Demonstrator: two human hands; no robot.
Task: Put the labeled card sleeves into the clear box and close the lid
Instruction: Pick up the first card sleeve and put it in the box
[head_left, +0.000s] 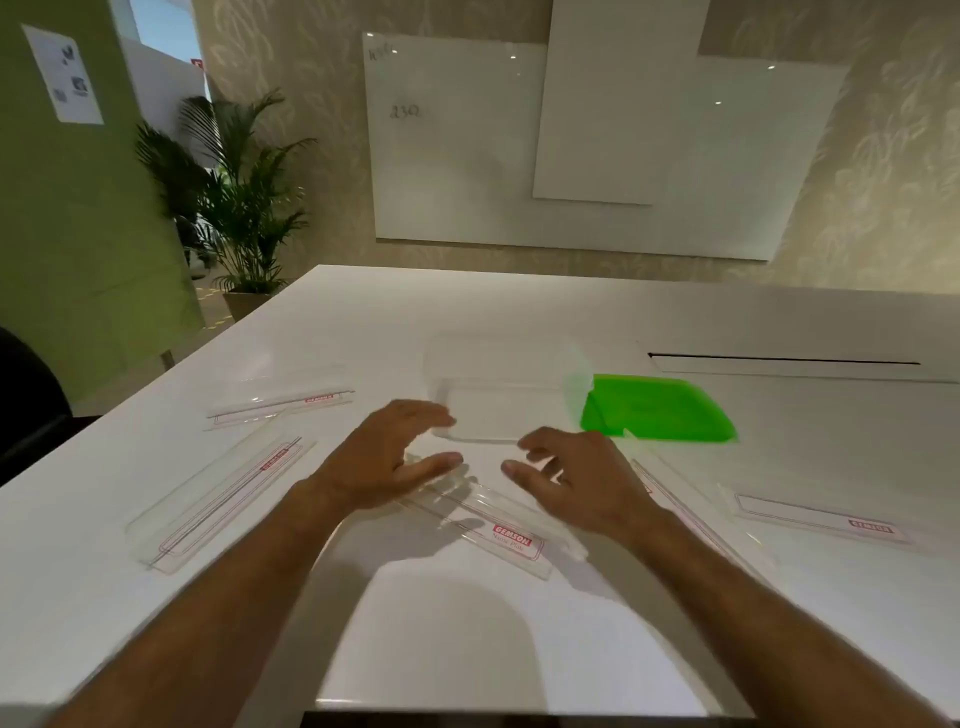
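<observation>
Partly the left hand (387, 457) covers a card sleeve (483, 525), edges blurred

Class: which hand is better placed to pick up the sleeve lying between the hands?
Left. The left hand hovers open directly over the far end of the middle sleeve; the right hand sits slightly beside it.
</observation>
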